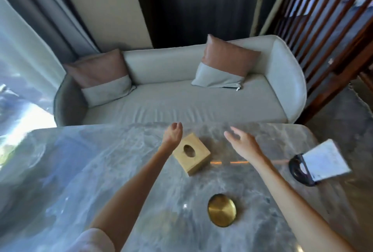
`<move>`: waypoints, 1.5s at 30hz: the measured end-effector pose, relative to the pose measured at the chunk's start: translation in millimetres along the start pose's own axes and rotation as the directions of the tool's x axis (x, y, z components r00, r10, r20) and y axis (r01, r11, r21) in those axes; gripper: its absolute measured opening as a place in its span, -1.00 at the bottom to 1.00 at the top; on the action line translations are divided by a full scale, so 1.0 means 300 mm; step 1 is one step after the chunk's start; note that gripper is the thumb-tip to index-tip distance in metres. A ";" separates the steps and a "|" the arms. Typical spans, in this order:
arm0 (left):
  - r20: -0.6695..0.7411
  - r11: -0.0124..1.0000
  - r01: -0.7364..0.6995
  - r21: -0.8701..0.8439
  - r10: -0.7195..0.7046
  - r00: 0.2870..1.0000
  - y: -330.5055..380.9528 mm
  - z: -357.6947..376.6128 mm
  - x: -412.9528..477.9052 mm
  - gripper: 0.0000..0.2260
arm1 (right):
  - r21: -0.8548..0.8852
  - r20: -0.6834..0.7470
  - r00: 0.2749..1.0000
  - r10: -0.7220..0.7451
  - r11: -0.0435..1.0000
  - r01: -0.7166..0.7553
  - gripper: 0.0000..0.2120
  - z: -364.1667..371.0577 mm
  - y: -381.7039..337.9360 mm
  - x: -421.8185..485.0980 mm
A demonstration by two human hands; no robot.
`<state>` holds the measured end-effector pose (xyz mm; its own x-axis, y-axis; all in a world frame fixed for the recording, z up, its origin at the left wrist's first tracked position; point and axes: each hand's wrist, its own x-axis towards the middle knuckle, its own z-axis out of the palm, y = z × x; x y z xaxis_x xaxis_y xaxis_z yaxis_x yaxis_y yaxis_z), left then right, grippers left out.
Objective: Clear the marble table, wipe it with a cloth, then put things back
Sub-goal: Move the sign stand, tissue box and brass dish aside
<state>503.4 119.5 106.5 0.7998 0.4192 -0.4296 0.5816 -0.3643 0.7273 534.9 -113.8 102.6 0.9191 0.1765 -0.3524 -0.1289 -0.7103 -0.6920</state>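
The marble surface (pixel 80 171) is flanked on its far side by a pale sofa (pixel 171 98) on which two cushions (pixel 101 74) are propped. A card stand (pixel 323 161) is set at the right edge and a wooden tissue box (pixel 193 159) near the middle. The left hand (pixel 173 134) is held just beside the box's far left corner and the right hand (pixel 242 142) apart to its right, both released, nothing grasped. A brass dish (pixel 221 210) is placed nearer the person.

daylight from left | glare on marble table (pixel 84 163) | edges warped, soft blur

Left grip (pixel 174 135) and right grip (pixel 243 143) far forward, apart (fingers relaxed, loosely spread).
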 end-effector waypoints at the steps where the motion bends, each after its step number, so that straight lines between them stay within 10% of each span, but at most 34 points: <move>1: -0.001 1.000 0.010 0.014 -0.010 1.000 -0.037 -0.008 0.010 -0.69 | 0.031 0.053 0.998 0.035 0.999 -0.037 -0.39 0.059 0.001 0.009; 10: 0.227 0.948 0.238 -0.211 -0.189 0.955 -0.304 -0.009 0.057 -0.69 | 0.336 0.272 0.935 0.229 0.888 -0.315 -0.19 0.452 0.082 0.013; 15: 0.260 0.863 0.316 -0.395 -0.225 0.939 -0.350 0.042 0.042 -0.55 | 0.679 0.381 0.901 0.207 0.600 -0.424 -0.29 0.495 0.075 0.002; 29: 0.181 0.853 0.088 -0.514 0.008 0.983 -0.113 0.194 -0.289 -0.60 | 0.806 0.049 0.981 0.187 0.573 -0.150 -0.47 0.196 0.167 -0.264; 45: 0.479 0.950 0.218 -0.224 -0.087 0.874 -0.031 1.056 -0.819 -0.61 | 0.945 0.011 0.812 0.583 0.260 -0.200 -0.51 -0.163 0.973 -0.774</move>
<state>348.6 -243.5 35.7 0.7189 -0.0001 -0.6951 0.6935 -0.0679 0.7173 301.9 -395.6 13.1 0.6673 -0.2628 -0.6969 -0.5691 0.4237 -0.7047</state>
